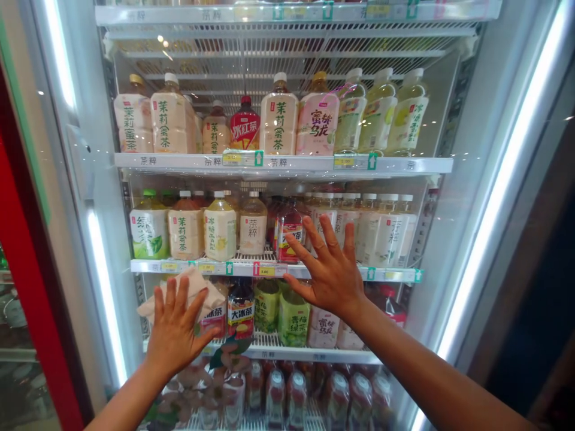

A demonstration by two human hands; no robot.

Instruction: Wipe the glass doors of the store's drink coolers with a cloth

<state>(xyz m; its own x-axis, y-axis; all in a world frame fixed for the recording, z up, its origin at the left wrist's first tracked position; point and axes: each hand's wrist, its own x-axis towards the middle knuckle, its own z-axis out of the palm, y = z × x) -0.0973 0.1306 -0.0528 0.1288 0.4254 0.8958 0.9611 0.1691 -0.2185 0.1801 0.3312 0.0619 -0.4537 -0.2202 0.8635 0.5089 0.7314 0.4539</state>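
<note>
My left hand [176, 329] lies over a folded white cloth [150, 305], its fingers spread and pressing the cloth flat against what looks like the clear glass door of a drinks cooler. Raised to the right, my right hand [330, 269] has its fingers stretched wide, palm toward the glass, with nothing in it. Whether that palm touches the glass I cannot tell. Behind the right hand stands a dark bottle with a red and yellow label [284, 230]. Below and between the hands shows another dark tea bottle [241, 308].
Rows of bottled teas fill the cooler shelves, including a pink-labelled bottle [318, 123] on an upper shelf. Bright light strips [105, 299] run down both sides. A red vertical panel [33, 239] borders the left. Faint reflections of leaves and lights show on the glass.
</note>
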